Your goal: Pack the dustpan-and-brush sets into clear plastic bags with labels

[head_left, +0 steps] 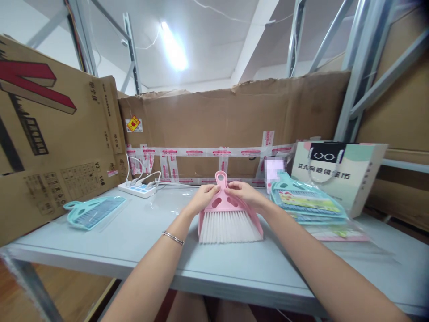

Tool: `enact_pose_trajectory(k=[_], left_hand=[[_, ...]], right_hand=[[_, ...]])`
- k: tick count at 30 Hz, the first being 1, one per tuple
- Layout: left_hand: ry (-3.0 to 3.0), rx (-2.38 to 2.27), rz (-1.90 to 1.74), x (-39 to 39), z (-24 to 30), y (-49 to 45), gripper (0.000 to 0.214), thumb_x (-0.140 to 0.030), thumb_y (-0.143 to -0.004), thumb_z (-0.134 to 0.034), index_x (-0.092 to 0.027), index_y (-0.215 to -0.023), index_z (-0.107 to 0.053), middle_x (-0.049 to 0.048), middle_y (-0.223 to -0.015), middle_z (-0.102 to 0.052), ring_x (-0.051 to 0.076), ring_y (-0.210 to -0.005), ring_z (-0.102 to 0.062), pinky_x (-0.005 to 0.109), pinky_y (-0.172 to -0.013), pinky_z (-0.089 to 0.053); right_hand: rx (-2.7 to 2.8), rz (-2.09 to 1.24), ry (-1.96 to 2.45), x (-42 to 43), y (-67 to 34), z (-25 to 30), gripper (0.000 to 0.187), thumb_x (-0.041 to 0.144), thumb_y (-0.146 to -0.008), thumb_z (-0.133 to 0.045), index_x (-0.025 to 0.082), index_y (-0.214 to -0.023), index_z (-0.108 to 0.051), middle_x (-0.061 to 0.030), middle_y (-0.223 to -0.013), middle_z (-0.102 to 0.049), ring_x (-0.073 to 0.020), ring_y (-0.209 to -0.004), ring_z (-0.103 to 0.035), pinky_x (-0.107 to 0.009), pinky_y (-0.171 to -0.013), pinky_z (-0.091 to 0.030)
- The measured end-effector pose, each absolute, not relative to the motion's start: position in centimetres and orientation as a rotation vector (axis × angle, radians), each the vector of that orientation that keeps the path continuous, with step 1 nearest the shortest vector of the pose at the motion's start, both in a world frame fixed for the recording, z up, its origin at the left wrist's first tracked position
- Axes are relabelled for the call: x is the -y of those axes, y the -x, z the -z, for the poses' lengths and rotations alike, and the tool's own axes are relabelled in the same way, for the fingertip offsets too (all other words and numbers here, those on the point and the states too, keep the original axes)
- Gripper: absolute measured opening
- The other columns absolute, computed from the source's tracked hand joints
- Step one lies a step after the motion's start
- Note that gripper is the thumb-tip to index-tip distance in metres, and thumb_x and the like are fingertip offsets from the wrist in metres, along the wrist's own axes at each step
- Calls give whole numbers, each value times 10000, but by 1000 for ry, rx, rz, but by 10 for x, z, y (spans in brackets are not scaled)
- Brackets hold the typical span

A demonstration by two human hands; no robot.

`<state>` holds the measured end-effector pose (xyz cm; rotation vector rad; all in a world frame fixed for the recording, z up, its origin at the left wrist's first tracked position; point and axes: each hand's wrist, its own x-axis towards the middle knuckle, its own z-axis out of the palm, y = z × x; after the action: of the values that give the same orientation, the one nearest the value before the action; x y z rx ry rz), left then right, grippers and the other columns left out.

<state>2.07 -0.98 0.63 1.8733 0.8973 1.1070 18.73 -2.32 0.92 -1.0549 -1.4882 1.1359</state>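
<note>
Both hands on the pink brush-and-dustpan set, mid table (147, 239), near side. Left hand (205, 197) grips the handle's left side, thumb and fingers closed on it; right hand (244, 193) pinches the right side. Brush (225, 205) sits nested in dustpan (258, 220), handle pointing far, white bristles (231, 227) fanned toward near edge. Can't tell which handle each hand bears on. Left on table: teal set (95, 212) in clear wrap, flat. Right: stack of wrapped teal sets (310, 210), overlapping, just in front of paper bag (338, 172) with glasses print. Far left: white power strip (139, 189), cords plugged in. Big cardboard box (214, 118) across far side, another carton (63, 138) at left.
</note>
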Motion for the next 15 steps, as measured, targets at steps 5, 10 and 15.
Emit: enact_pose_trajectory(k=[5, 10, 15], left_hand=[[-1963, -898, -1037, 11, -8, -18, 415, -516, -726, -487, -122, -641, -586, -18, -575, -451, 113, -596, -394, 238, -575, -295], [-1950, -961, -1002, 12, -9, -15, 456, -568, -677, -514, -131, -549, -544, -22, -506, -378, 105, -537, -343, 245, -536, -253], [-2000, -1018, -1044, 12, -10, -15, 476, -564, -683, -498, -170, -451, -366, -45, -482, -240, 77, -498, -224, 246, -506, -167]], right_hand=[[1521, -1106, 1086, 27, -190, -15, 309, 393, -610, -712, 136, -770, -653, -37, -725, -663, -153, -677, -592, -254, -630, -453], [1686, -869, 1174, 26, -188, -14, 319, 449, -645, -633, 131, -649, -660, -16, -618, -631, -164, -629, -566, -257, -592, -421], [1713, -695, 1189, 27, -181, -13, 390, 513, -633, -577, 137, -529, -588, 12, -496, -513, -122, -524, -455, -248, -519, -336]])
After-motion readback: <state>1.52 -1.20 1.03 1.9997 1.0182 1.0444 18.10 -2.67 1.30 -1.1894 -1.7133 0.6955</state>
